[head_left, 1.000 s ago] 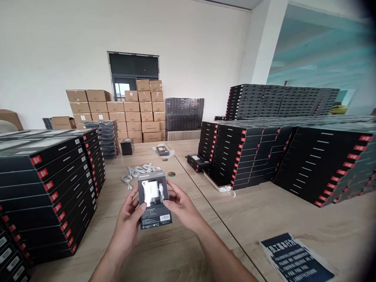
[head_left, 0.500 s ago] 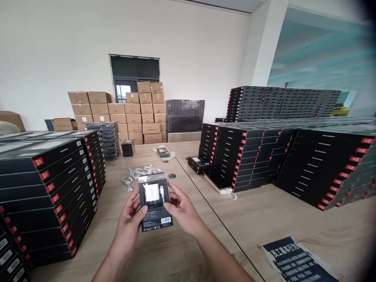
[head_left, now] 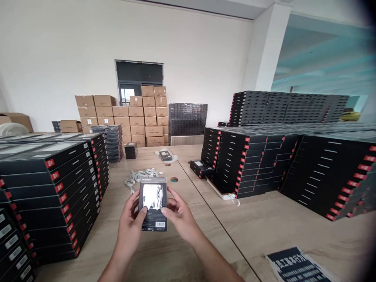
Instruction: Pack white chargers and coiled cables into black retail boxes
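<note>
Both hands hold one small black retail box [head_left: 153, 203] upright above the wooden table [head_left: 164, 250], its clear window showing a white charger and cable. My left hand [head_left: 131, 223] grips the box's left edge with the thumb on its front. My right hand [head_left: 179, 215] grips the right edge, thumb also on the front. A bundle of white cables [head_left: 141, 175] lies on the table just beyond the box.
Tall stacks of black boxes with red tabs stand at left [head_left: 49, 188] and right [head_left: 293, 156]. Cardboard cartons [head_left: 132, 115] and dark trays [head_left: 188, 117] line the far wall. A printed sheet [head_left: 296, 266] lies near right. An open black box [head_left: 199, 166] sits mid-table.
The box has turned slightly, its front now nearly square to me, and sits a little lower between the hands. My view has tilted and shifted a bit to the left.
</note>
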### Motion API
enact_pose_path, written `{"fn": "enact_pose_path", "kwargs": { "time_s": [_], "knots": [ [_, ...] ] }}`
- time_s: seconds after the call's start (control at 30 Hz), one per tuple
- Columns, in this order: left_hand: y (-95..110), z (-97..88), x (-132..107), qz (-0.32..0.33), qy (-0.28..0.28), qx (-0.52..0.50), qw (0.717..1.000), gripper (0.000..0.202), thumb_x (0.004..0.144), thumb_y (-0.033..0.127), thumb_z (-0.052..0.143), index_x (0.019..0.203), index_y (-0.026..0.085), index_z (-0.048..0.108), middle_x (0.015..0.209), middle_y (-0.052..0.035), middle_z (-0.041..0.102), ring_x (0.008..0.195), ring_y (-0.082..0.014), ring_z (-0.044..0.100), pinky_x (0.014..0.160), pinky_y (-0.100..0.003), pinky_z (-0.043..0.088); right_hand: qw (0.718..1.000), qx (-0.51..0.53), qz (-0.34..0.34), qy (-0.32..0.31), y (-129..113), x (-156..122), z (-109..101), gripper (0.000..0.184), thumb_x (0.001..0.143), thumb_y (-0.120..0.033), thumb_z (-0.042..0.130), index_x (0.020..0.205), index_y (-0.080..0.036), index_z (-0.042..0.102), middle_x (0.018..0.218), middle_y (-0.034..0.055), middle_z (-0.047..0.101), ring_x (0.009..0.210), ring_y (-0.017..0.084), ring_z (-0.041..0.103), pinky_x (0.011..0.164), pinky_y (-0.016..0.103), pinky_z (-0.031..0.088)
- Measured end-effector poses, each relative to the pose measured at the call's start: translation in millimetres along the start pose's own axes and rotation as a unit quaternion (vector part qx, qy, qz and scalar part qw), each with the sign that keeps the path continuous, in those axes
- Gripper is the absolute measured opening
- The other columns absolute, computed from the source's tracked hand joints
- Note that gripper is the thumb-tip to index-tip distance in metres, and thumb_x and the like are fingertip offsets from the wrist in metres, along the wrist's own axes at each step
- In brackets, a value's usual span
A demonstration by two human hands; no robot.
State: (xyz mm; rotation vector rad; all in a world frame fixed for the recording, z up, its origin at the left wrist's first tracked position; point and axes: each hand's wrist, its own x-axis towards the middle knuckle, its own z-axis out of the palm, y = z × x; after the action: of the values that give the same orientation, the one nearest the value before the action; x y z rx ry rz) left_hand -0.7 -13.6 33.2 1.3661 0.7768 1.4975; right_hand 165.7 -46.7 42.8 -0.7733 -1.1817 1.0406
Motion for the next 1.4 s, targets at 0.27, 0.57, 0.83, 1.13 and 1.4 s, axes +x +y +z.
{"fn": "enact_pose_path", "kwargs": {
  "time_s": [0.27,0.57,0.83,1.13,1.4],
  "knots": [
    [20,21.1,-28,0.178,0.002,0.42,0.89,0.086,0.076,0.025,0.064,0.15,0.026,0.02,0.152,-0.0141,0.025,0.141,-0.0347,0.026,0.111,-0.056,0.031,0.998,0.043,-0.008,0.039,5,-4,17,0.077,0.072,-0.031,0.08,0.139,-0.025,0.042,0.111,0.0083,0.073,0.105,0.026,0.066,0.098,0.044,0.046],
    [29,16.8,-49,0.265,0.127,0.505,0.811,0.075,0.079,0.018,0.058,0.145,0.022,0.024,0.148,-0.0178,0.034,0.134,-0.0354,0.037,0.102,-0.055,0.039,0.995,0.059,-0.006,-0.079,-6,-14,27,0.054,0.076,-0.037,0.077,0.126,-0.025,0.059,0.111,0.0093,0.072,0.1,0.026,0.067,0.091,0.042,0.049],
    [26,13.7,-61,0.247,0.128,0.529,0.802,0.08,0.074,0.016,0.06,0.146,0.023,0.024,0.149,-0.0178,0.033,0.133,-0.0366,0.038,0.101,-0.054,0.039,0.993,0.048,0.028,-0.101,-5,-19,28,0.039,0.078,-0.041,0.074,0.111,-0.021,0.068,0.101,0.0076,0.074,0.087,0.022,0.068,0.068,0.029,0.052],
    [27,-4.2,-27,0.159,-0.127,0.512,0.835,0.107,0.058,0.004,0.054,0.151,0.026,0.007,0.153,-0.011,0.034,0.141,-0.0296,0.029,0.114,-0.054,0.017,0.992,0.093,0.056,0.059,1,-12,18,0.051,0.074,-0.049,0.075,0.114,-0.021,0.061,0.106,0.0082,0.072,0.092,0.028,0.068,0.073,0.041,0.056],
    [15,12.5,3,0.143,-0.067,0.499,0.852,0.092,0.066,0.024,0.063,0.146,0.02,0.018,0.138,-0.0143,0.049,0.132,-0.03,0.042,0.115,-0.056,0.007,0.999,0.033,0.033,-0.009,11,-7,21,0.044,0.081,-0.047,0.068,0.116,-0.02,0.066,0.112,0.0093,0.071,0.104,0.028,0.065,0.093,0.043,0.048]
  ]
}}
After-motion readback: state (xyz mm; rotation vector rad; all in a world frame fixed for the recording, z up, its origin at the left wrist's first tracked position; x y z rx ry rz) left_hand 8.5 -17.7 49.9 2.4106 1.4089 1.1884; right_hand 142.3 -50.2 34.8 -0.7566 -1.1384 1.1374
